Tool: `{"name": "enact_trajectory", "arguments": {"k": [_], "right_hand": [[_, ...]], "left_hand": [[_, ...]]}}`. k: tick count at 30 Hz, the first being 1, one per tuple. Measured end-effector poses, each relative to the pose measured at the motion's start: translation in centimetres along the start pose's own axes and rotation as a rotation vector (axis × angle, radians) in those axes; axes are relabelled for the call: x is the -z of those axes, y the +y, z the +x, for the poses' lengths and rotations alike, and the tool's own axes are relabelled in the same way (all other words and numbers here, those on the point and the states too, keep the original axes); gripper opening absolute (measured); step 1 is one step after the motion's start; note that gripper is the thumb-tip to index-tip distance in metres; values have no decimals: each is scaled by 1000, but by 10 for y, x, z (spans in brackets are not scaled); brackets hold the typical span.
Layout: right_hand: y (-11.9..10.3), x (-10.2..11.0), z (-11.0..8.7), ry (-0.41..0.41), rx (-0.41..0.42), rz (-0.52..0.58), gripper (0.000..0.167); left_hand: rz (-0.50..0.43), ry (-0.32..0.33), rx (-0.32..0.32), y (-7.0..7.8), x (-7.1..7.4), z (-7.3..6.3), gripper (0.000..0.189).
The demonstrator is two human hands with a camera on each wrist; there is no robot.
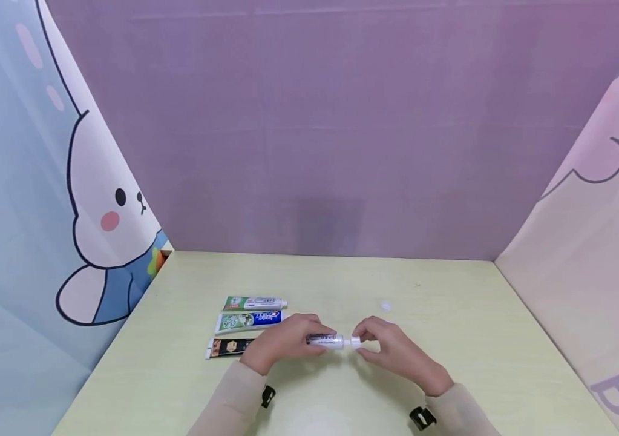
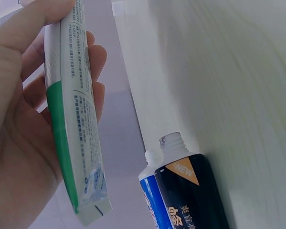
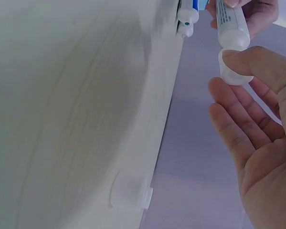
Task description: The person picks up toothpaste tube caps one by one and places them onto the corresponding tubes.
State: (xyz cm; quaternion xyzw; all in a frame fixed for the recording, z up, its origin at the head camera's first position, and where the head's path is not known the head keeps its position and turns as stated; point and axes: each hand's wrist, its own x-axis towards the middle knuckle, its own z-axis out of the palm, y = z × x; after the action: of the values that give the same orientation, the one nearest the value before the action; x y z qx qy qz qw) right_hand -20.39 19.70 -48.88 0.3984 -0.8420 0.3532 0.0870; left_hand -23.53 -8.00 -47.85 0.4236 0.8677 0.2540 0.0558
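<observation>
My left hand (image 1: 291,339) grips a white and green toothpaste tube (image 1: 331,341), its nozzle end pointing right. The left wrist view shows this tube (image 2: 80,109) between thumb and fingers, printed with small lettering. With thumb and fingertips, my right hand (image 1: 396,351) pinches a white cap (image 1: 355,343) right at the tube's nozzle. In the right wrist view the thumb lies across that cap (image 3: 234,71), in line with the tube (image 3: 232,28), and the other fingers extend below.
Left on the table (image 1: 478,339) lie a green and white tube (image 1: 255,303), a blue and green tube (image 1: 249,321) and a black tube (image 1: 230,347). The black tube (image 2: 193,191) shows a bare threaded nozzle. A loose white cap (image 1: 386,306) lies beyond my right hand. Fabric walls surround the table.
</observation>
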Motion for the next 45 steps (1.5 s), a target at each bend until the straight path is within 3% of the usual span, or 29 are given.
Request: {"name": "enact_trajectory", "arguments": {"k": [26, 32, 45], "right_hand": [[-4, -9, 2, 16, -47, 59, 29], [-5, -8, 3, 4, -90, 78, 26], [-6, -9, 5, -33, -104, 142, 14]], "left_hand": [[3, 11, 12, 4, -1, 3, 36], [-12, 24, 5, 5, 1, 2, 36], [0, 32, 29, 6, 4, 2, 38]]}}
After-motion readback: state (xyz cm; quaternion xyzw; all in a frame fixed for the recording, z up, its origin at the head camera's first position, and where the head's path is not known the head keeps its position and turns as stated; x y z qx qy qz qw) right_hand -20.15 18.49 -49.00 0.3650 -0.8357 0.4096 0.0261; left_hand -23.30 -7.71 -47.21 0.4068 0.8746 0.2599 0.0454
